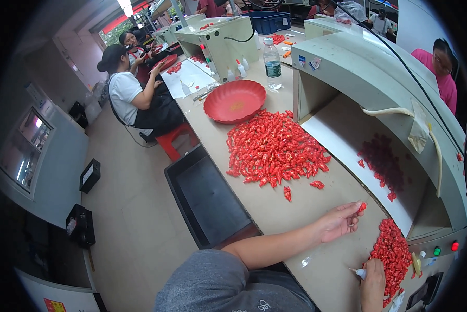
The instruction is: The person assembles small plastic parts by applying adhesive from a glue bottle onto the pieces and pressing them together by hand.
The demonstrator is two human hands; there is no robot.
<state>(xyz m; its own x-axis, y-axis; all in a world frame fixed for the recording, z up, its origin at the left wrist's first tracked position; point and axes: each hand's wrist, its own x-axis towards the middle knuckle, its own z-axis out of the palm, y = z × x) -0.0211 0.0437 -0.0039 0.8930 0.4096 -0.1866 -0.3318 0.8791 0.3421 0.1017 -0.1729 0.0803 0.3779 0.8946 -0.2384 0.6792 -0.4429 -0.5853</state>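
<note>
From where I stand, the left hand (340,223) has its grip pinched on a red piece (362,207) above the desk (316,265); the piece is too small for me to tell its long axis. The right hand (374,286) has its grip wrapped round a white bottle (362,273), nozzle pointing left, beside the smaller red heap (392,249). A larger red heap (275,148) spreads farther up, near a scalloped dish (211,110). An arched cabinet (379,67) stands along the right.
</note>
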